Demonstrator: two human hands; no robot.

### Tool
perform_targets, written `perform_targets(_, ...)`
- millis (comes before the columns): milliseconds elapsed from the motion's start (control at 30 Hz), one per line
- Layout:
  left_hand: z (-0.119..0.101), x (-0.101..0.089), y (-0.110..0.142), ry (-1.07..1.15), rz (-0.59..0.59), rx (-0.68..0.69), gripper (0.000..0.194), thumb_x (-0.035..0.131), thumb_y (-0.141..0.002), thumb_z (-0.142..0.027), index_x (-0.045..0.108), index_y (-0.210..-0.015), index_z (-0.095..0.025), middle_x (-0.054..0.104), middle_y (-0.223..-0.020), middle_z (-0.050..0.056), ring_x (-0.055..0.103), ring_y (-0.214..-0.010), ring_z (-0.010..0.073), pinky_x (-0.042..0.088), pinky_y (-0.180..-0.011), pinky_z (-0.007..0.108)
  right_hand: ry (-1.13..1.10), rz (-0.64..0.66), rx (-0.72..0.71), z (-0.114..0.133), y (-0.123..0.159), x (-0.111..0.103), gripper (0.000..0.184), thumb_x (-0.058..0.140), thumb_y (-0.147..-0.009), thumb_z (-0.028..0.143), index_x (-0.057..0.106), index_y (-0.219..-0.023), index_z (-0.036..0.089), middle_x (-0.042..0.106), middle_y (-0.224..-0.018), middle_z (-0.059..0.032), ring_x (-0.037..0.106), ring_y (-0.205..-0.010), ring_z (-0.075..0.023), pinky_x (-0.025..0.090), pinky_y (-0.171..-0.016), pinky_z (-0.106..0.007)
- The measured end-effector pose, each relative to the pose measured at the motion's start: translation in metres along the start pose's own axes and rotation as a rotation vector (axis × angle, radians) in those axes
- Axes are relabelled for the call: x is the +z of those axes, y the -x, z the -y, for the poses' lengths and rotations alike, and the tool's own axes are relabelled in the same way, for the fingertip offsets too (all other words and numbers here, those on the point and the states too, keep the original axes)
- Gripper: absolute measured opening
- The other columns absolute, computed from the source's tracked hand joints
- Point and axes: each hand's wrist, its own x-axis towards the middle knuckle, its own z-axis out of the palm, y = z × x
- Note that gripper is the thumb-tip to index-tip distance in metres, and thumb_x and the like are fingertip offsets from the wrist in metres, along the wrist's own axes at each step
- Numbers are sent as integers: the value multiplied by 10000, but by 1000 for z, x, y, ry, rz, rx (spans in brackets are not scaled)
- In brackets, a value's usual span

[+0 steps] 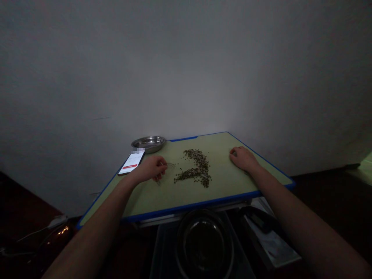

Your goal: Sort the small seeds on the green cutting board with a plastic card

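My left hand (154, 168) is closed around a fork (171, 165), its thin tines pointing right towards a scattered heap of small dark beans or seeds (200, 170). The tines are just left of the heap, over the board. Curled at the right side of the yellow-green board (162, 201), my right hand (242, 157) rests apart from the heap. Something small and greyish shows at its fingertips, too dim to name. The seeds form a curved band, with a few loose ones around it.
A shallow steel bowl (148, 144) stands at the board's back left corner. Beside it lies a phone (131, 162) with a lit screen. Below the front edge are a dark round pan or bowl (205, 244) and a dark-handled object (257, 219). A wall rises behind.
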Motion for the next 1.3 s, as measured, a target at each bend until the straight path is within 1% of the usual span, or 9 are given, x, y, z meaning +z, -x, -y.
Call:
perform_targets(100, 10, 5, -2, 50, 29, -80, 172, 540, -771, -324, 510, -842, -171, 632, -649, 10, 631, -567, 158, 522, -485, 255, 0, 0, 3, 1, 1, -1, 254, 490, -856, 288, 656, -1010, 172, 630, -1077, -144, 586, -999, -254, 418, -847, -324)
perform_targets(233, 11, 12, -12, 26, 7, -109, 164, 534, -786, -313, 515, -854, -166, 622, -591, 1, 614, -510, 150, 496, -467, 242, 12, 6, -1, 1, 1, -1, 263, 483, -856, 290, 656, -1014, 169, 631, -1062, -143, 590, -987, -254, 419, -836, -324)
perform_targets(400, 4, 14, -28, -186, -105, -35, 171, 463, -839, -294, 546, -913, -165, 700, -764, 49, 624, -538, 130, 463, -494, 223, 27, 8, -4, 0, 1, -1, 274, 476, -852, 285, 655, -1017, 161, 631, -1060, -144, 594, -970, -248, 424, -820, -322)
perform_targets(500, -5, 12, -35, -284, -181, 0, 213, 429, -842, -235, 574, -979, -160, 710, -841, 75, 644, -622, 147, 471, -579, 244, 30, 12, -10, 0, 0, -1, 274, 475, -852, 285, 654, -1019, 163, 633, -1064, -137, 594, -974, -236, 423, -824, -309)
perform_targets(633, -22, 8, -40, -401, -270, 75, 287, 420, -827, -173, 596, -1053, -167, 694, -985, 114, 641, -884, 210, 460, -787, 308, 32, 11, -12, -2, 0, 0, 277, 471, -852, 282, 650, -1026, 162, 632, -1064, -139, 591, -981, -240, 422, -822, -309)
perform_targets(700, -29, 7, -44, -465, -300, 99, 289, 425, -833, -179, 608, -1056, -180, 680, -1039, 121, 624, -946, 232, 446, -827, 330, 30, 10, -11, -2, -1, 0, 279, 471, -852, 283, 651, -1026, 159, 631, -1067, -145, 592, -980, -247, 421, -821, -315)
perform_targets(800, -32, 8, -52, -552, -325, 93, 279, 431, -826, -153, 631, -1018, -184, 677, -1039, 129, 624, -940, 244, 446, -810, 340, 23, 11, -12, -2, -1, 1, 276, 477, -850, 284, 658, -1016, 157, 634, -1062, -145, 597, -966, -244, 419, -819, -313)
perform_targets(1033, -19, 22, -63, -665, -257, 119, 266, 465, -783, -116, 660, -950, -186, 695, -925, 117, 637, -843, 238, 438, -702, 307, 8, 2, -11, -2, -2, 2, 263, 488, -845, 291, 662, -1001, 171, 636, -1056, -131, 591, -983, -241, 413, -831, -309)
perform_targets(1300, -7, 24, -47, -712, -202, 152, 238, 460, -802, -146, 648, -939, -197, 689, -889, 91, 619, -813, 209, 398, -672, 285, 5, -1, -9, -3, -2, 3, 256, 488, -843, 282, 657, -997, 167, 634, -1067, -137, 588, -993, -247, 414, -832, -315)
